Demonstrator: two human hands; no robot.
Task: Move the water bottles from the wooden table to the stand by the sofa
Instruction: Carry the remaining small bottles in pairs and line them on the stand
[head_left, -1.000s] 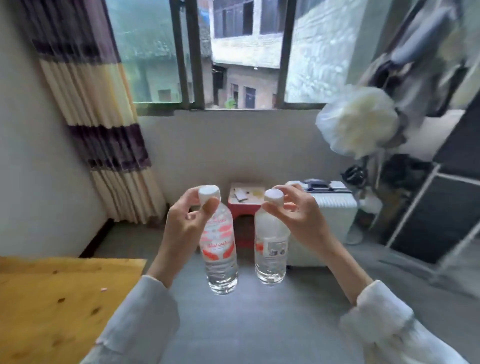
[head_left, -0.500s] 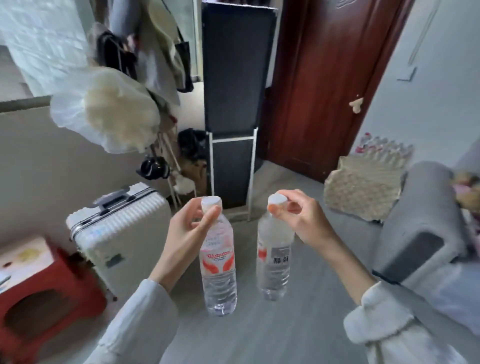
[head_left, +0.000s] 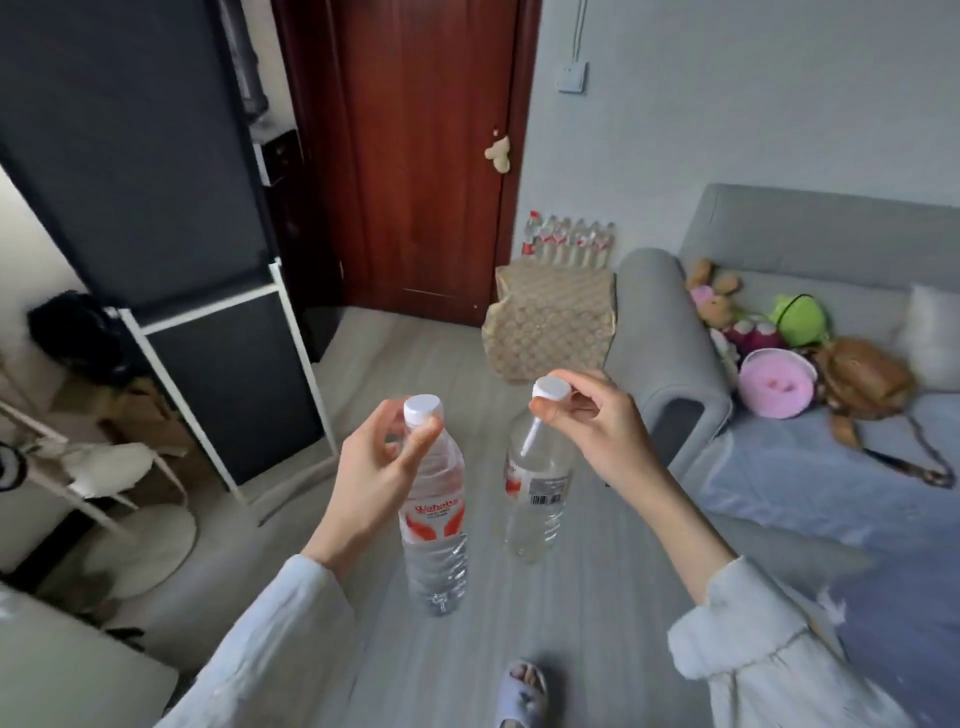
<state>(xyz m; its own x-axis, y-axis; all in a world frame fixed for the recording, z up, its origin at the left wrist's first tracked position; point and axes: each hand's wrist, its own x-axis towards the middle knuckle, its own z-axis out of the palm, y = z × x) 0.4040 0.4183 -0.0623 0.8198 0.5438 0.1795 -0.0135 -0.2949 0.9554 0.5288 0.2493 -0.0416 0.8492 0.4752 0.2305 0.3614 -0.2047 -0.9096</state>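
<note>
Since half a second ago the view has swung further right: the white suitcase and red stool have gone out of sight, and the dark red wooden door (head_left: 415, 156) and grey fabric sofa (head_left: 670, 364) now fill the middle and right of the picture. Both bottles hang in much the same grip as before.

The left hand (head_left: 374, 467) pinches the clear plastic water bottle with the red-and-white label (head_left: 434, 519) at its neck, thumb and fingers closed just under the white screw cap; the bottle hangs upright over the grey floor (head_left: 426, 665). The right hand (head_left: 597, 431) pinches the second clear water bottle, barcode side showing (head_left: 537, 493), by its white cap, and this one tilts a little, its base swinging toward the person. The two bottles are near each other but apart, both in the air.

Pale long sleeves cover both forearms. A slippered foot (head_left: 522, 691) shows at the bottom edge.

Ahead, beside the sofa arm, stands a low stand draped in a beige patterned cloth (head_left: 550, 322), and behind it a row of similar water bottles (head_left: 569, 241) lines the wall. Soft toys and a brown bag lie on the sofa seat. A tall black fabric wardrobe with a white frame (head_left: 156, 208) stands at the left.
</note>
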